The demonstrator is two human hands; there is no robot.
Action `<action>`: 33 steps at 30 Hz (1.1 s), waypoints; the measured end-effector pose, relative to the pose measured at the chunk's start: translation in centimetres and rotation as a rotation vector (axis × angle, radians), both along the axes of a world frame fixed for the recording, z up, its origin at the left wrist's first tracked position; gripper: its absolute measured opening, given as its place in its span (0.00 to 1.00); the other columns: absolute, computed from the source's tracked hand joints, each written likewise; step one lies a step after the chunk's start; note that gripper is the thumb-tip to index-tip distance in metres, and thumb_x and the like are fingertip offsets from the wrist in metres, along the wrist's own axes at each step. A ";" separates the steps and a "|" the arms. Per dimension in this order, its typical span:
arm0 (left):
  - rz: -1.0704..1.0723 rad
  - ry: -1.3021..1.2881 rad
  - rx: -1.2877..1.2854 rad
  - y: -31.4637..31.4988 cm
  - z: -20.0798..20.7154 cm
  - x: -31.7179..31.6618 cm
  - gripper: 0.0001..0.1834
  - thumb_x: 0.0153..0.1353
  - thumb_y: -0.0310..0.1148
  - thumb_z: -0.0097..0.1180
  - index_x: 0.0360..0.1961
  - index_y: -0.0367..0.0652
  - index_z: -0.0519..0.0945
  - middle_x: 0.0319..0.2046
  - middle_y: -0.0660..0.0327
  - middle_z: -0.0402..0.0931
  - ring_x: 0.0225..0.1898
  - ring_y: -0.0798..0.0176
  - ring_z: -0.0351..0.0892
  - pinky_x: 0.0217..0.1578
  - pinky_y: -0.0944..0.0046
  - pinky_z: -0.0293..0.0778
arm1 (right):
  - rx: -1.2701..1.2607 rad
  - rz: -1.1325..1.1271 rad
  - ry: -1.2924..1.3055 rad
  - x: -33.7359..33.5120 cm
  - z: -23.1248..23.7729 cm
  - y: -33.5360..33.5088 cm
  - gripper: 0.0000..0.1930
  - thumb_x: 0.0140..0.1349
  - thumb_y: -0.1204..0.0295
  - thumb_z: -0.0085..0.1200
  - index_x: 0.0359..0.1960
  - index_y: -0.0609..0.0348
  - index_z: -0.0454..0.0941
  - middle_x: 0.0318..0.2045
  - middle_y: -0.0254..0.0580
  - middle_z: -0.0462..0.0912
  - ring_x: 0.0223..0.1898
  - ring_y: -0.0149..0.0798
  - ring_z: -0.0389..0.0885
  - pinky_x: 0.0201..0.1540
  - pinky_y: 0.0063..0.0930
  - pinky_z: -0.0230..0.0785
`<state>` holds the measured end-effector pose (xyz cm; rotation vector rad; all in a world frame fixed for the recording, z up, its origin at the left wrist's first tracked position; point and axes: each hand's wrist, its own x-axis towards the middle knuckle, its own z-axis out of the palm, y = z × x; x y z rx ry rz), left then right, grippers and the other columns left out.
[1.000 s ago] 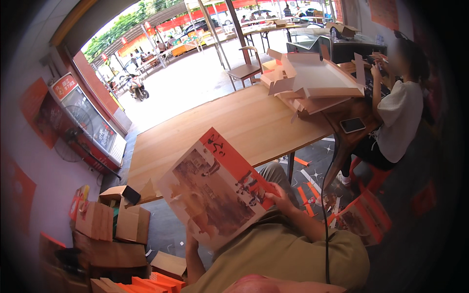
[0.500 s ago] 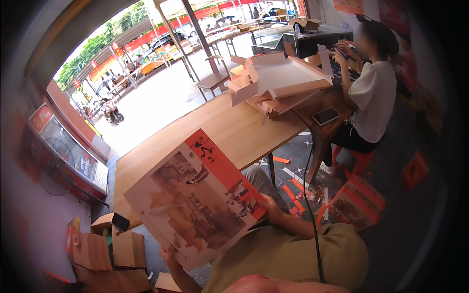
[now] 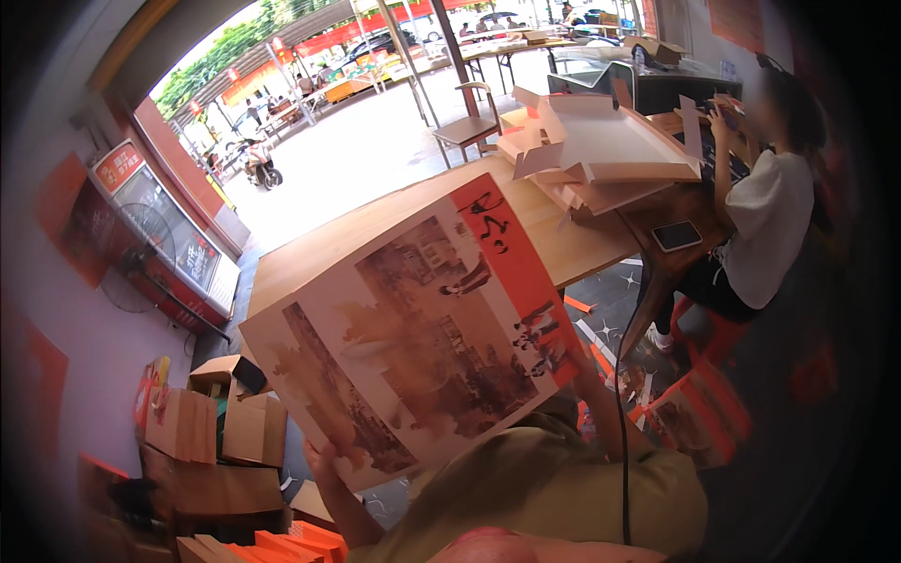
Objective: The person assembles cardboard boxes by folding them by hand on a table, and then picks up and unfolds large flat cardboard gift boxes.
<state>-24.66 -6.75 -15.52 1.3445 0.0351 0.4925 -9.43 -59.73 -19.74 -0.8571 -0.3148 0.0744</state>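
Observation:
In front of me I hold a large printed cardboard panel [image 3: 441,328], tilted up. Its face carries brown-toned pictures, with an orange-red band along the right side. A crease or edge runs down its left part, and I cannot tell whether it is a flat sheet or a box. My left hand [image 3: 322,462] grips the lower left edge, fingers partly behind it. At the right edge, by the orange band, my right hand [image 3: 584,368] holds the panel and is mostly hidden by it.
Beyond the panel is a wooden table [image 3: 310,258] with unfolded cardboard trays [image 3: 619,141]. A seated person [image 3: 770,206] is at the right, near a phone [image 3: 676,235]. Cartons [image 3: 253,427] stand lower left. A black cable [image 3: 621,441] hangs beside my right arm. Scraps litter the floor.
The panel has come up and to the right, turning so that a strip along its left side shows more. My right hand is now more hidden behind its edge. The view has shifted left.

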 end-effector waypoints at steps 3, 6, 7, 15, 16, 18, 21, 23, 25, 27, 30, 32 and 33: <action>0.031 -0.032 -0.042 0.3 0.7 -1.0 0.49 0.49 0.45 0.77 0.66 0.35 0.64 0.51 0.57 0.76 0.48 0.62 0.79 0.46 0.63 0.76 | -0.020 -0.058 -0.017 0.1 -1.0 -1.2 0.40 0.65 0.45 0.58 0.65 0.68 0.66 0.57 0.45 0.79 0.57 0.37 0.80 0.60 0.35 0.72; 0.055 -0.030 -0.094 -0.2 2.8 -2.5 0.50 0.48 0.45 0.77 0.67 0.35 0.64 0.50 0.58 0.76 0.44 0.64 0.79 0.42 0.65 0.76 | -0.017 -0.037 -0.032 0.6 -2.3 -1.8 0.40 0.66 0.44 0.58 0.66 0.67 0.66 0.58 0.45 0.79 0.58 0.38 0.79 0.62 0.36 0.71; 0.051 -0.062 -0.070 -0.6 3.6 -3.0 0.47 0.51 0.46 0.75 0.66 0.36 0.64 0.48 0.59 0.76 0.41 0.67 0.78 0.38 0.68 0.74 | -0.007 -0.026 -0.035 0.8 -2.7 -2.0 0.40 0.66 0.45 0.57 0.67 0.67 0.65 0.59 0.45 0.79 0.59 0.39 0.79 0.62 0.36 0.70; 0.200 -0.142 0.007 -0.1 6.4 -6.6 0.35 0.59 0.47 0.66 0.60 0.38 0.67 0.40 0.61 0.76 0.34 0.69 0.76 0.31 0.70 0.72 | 0.140 -0.020 0.005 1.0 -1.9 -1.8 0.35 0.71 0.52 0.52 0.69 0.65 0.62 0.60 0.47 0.77 0.59 0.44 0.79 0.62 0.40 0.72; 0.206 -0.145 0.003 0.5 6.2 -7.0 0.34 0.60 0.47 0.65 0.59 0.38 0.67 0.39 0.61 0.75 0.34 0.69 0.76 0.31 0.70 0.72 | 0.154 -0.023 0.011 1.0 -1.9 -1.7 0.35 0.70 0.51 0.52 0.70 0.62 0.61 0.59 0.46 0.78 0.57 0.44 0.80 0.60 0.41 0.73; 0.222 -0.150 0.005 2.1 5.6 -7.8 0.31 0.61 0.47 0.63 0.57 0.39 0.68 0.37 0.61 0.75 0.33 0.69 0.76 0.30 0.70 0.71 | 0.164 -0.029 0.004 1.2 -2.8 -1.7 0.34 0.71 0.52 0.53 0.70 0.59 0.62 0.58 0.45 0.79 0.55 0.44 0.81 0.59 0.42 0.74; 0.228 -0.153 -0.012 5.3 4.2 -8.6 0.27 0.63 0.47 0.60 0.54 0.39 0.69 0.35 0.62 0.75 0.31 0.69 0.75 0.29 0.70 0.71 | 0.177 -0.104 -0.002 2.3 -5.2 -3.3 0.32 0.72 0.53 0.51 0.69 0.59 0.64 0.59 0.44 0.78 0.56 0.44 0.80 0.60 0.42 0.73; 0.213 -0.140 -0.017 6.7 3.3 -8.9 0.25 0.65 0.47 0.58 0.53 0.40 0.70 0.33 0.62 0.75 0.30 0.69 0.75 0.28 0.70 0.70 | 0.244 -0.209 -0.036 3.2 -6.7 -6.4 0.32 0.72 0.51 0.49 0.68 0.63 0.65 0.62 0.45 0.76 0.58 0.43 0.79 0.62 0.41 0.71; 0.184 -0.126 -0.044 8.4 1.9 -9.4 0.23 0.66 0.47 0.56 0.51 0.41 0.71 0.31 0.63 0.74 0.29 0.69 0.75 0.27 0.70 0.70 | 0.352 -0.239 0.068 3.2 -7.2 -10.1 0.32 0.73 0.49 0.47 0.69 0.58 0.66 0.63 0.43 0.76 0.60 0.43 0.78 0.62 0.42 0.71; 0.150 -0.115 -0.079 10.7 0.8 -9.4 0.21 0.68 0.47 0.54 0.49 0.41 0.72 0.29 0.63 0.74 0.28 0.69 0.74 0.27 0.70 0.69 | 0.406 -0.237 0.119 2.8 -7.0 -11.5 0.32 0.73 0.48 0.46 0.70 0.55 0.66 0.64 0.40 0.75 0.61 0.43 0.77 0.63 0.43 0.70; 0.056 -0.096 -0.083 12.9 -0.1 -7.4 0.19 0.70 0.48 0.51 0.46 0.42 0.73 0.26 0.64 0.74 0.26 0.69 0.74 0.25 0.70 0.69 | 0.382 -0.195 0.151 1.5 -6.2 -10.1 0.33 0.72 0.43 0.45 0.71 0.50 0.65 0.66 0.38 0.74 0.64 0.43 0.73 0.66 0.44 0.67; 0.094 -0.083 -0.056 12.0 -0.5 -4.4 0.14 0.73 0.44 0.47 0.43 0.44 0.75 0.25 0.64 0.74 0.26 0.67 0.74 0.27 0.67 0.71 | 0.390 -0.225 0.114 1.2 -5.5 -7.7 0.33 0.73 0.43 0.43 0.71 0.50 0.65 0.66 0.39 0.73 0.65 0.44 0.73 0.68 0.45 0.65; 0.183 -0.064 -0.105 10.6 -0.8 -2.2 0.13 0.72 0.40 0.49 0.47 0.43 0.74 0.33 0.63 0.75 0.32 0.66 0.76 0.32 0.66 0.73 | 0.404 -0.224 0.093 1.1 -5.1 -6.8 0.33 0.73 0.43 0.42 0.72 0.50 0.65 0.67 0.39 0.73 0.66 0.44 0.72 0.69 0.46 0.64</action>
